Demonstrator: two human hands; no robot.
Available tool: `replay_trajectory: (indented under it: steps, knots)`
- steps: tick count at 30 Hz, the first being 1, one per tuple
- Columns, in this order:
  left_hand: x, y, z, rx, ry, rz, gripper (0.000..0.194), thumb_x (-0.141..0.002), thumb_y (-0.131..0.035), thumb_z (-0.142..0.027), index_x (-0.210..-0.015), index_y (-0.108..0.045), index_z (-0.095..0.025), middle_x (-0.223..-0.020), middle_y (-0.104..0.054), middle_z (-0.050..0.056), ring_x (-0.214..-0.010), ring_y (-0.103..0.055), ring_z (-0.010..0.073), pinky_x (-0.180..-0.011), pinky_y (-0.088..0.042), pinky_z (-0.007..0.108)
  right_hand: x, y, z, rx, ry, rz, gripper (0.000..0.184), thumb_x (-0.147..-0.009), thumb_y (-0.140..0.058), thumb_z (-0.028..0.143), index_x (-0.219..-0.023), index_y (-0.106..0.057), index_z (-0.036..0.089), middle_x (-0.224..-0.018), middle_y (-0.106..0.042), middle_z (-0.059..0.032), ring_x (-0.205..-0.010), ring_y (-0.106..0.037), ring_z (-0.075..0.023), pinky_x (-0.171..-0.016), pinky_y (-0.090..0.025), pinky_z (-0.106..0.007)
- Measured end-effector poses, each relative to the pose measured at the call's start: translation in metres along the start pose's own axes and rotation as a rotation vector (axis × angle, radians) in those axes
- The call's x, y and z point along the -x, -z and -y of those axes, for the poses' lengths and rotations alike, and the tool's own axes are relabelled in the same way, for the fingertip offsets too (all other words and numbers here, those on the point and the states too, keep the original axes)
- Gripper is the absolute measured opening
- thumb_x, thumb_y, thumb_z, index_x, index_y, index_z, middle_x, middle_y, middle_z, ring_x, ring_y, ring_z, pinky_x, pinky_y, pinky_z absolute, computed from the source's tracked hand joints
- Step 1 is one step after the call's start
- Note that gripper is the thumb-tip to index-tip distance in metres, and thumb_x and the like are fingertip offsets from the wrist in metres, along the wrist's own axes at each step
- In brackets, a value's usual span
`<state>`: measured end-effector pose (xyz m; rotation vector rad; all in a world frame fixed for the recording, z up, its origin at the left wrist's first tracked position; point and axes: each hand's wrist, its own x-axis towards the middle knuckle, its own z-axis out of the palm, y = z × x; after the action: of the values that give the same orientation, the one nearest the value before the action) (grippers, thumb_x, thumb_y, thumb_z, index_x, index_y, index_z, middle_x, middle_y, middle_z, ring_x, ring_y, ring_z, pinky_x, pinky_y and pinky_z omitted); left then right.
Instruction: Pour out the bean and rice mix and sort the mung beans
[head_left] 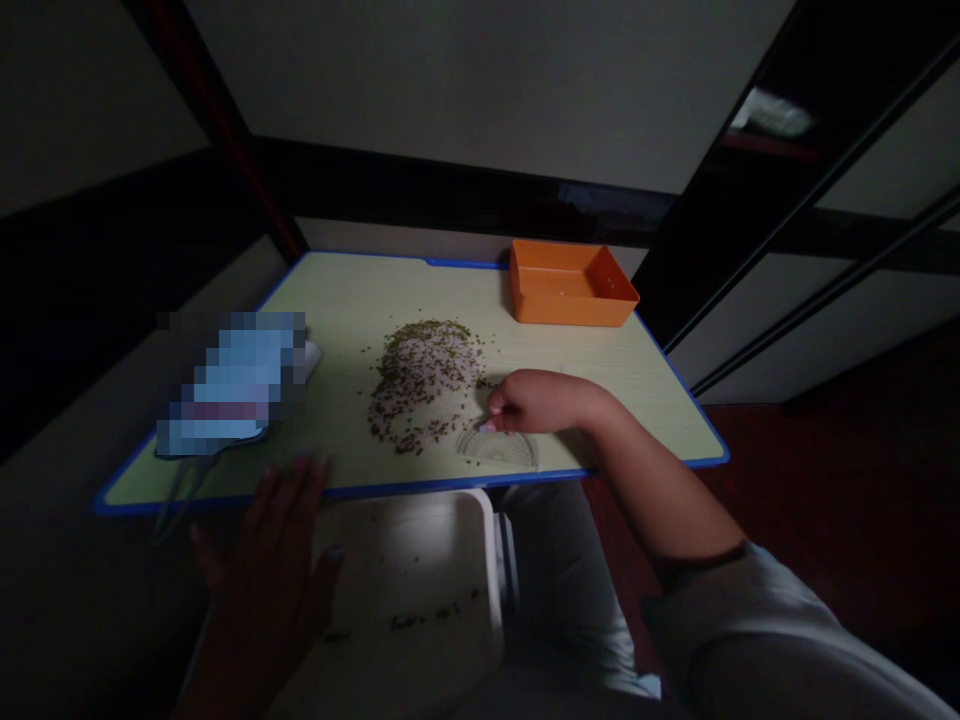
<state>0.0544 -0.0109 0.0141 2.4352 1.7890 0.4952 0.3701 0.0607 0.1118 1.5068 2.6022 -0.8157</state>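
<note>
A clear plastic protractor (502,455) rests against the pale tabletop, its upper edge pinched between the fingers and thumb of my right hand (531,402). Just left of it lies a loose heap of small mixed grains (431,365), pale in the middle with green and dark bits around. Stray grains are scattered at its lower edge. In shadow by the table's front edge, my left hand (262,565) is open, with fingers spread and no object visible in it. Beneath the table edge, a white tray (491,565) sits at my lap with a few dark bits inside.
The small table (637,400) has a blue rim. An orange open box (570,308) stands at its back right corner. At the left lies a pixelated pale blue object (240,370) with a loop hanging over the edge. Cabinet panels rise behind the table.
</note>
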Motion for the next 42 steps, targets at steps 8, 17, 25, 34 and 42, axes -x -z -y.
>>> replay_trajectory:
  steps: [8,17,25,34,42]
  knots:
    - [-0.008,-0.001,-0.008,0.006,0.031,-0.005,0.057,-0.096,-0.022,-0.038,-0.151,-0.015,-0.028,-0.164,-0.023,0.014,-0.155,-0.01,0.0301,-0.115,-0.007,0.078,-0.004,-0.006,0.005,0.005,0.045,0.011,0.025,-0.091,-0.06,0.027,-0.07,-0.065,0.015,-0.056,-0.047,0.0049,-0.054,-0.035,-0.0093,-0.059,-0.026,-0.026]
    - [-0.008,-0.004,-0.005,0.003,0.032,-0.009,0.056,-0.096,-0.023,-0.039,-0.151,-0.012,-0.034,-0.165,-0.022,0.011,-0.155,-0.009,0.0284,-0.115,-0.008,0.08,-0.009,-0.011,0.01,-0.006,0.145,-0.009,0.033,-0.091,-0.061,0.025,-0.06,-0.053,0.017,-0.055,-0.042,0.0059,-0.055,-0.032,-0.009,-0.058,-0.023,-0.027]
    - [-0.008,-0.003,-0.007,-0.004,0.028,-0.013,0.056,-0.096,-0.023,-0.037,-0.151,-0.012,-0.033,-0.165,-0.022,0.011,-0.155,-0.01,0.0288,-0.115,-0.01,0.079,-0.008,-0.012,0.008,-0.264,0.294,-0.015,0.036,-0.094,-0.054,0.028,-0.06,-0.045,0.019,-0.055,-0.04,0.0072,-0.054,-0.035,-0.0081,-0.058,-0.026,-0.025]
    - [-0.007,-0.005,-0.004,-0.011,0.012,-0.022,0.057,-0.096,-0.025,-0.037,-0.151,-0.011,-0.034,-0.165,-0.022,0.01,-0.155,-0.01,0.0287,-0.115,-0.009,0.079,0.01,0.009,-0.017,-0.037,-0.145,-0.361,0.032,-0.092,-0.053,0.029,-0.063,-0.056,0.016,-0.054,-0.043,0.0041,-0.054,-0.031,-0.0094,-0.058,-0.021,-0.028]
    - [-0.005,-0.005,-0.003,-0.022,-0.002,-0.037,0.059,-0.095,-0.026,-0.037,-0.151,-0.01,-0.036,-0.165,-0.023,0.009,-0.154,-0.012,0.0291,-0.117,-0.008,0.077,0.005,0.008,-0.009,0.158,-0.244,-0.252,0.03,-0.096,-0.047,0.029,-0.083,-0.069,0.014,-0.071,-0.063,-0.0043,-0.059,-0.039,-0.0117,-0.059,-0.023,-0.028]
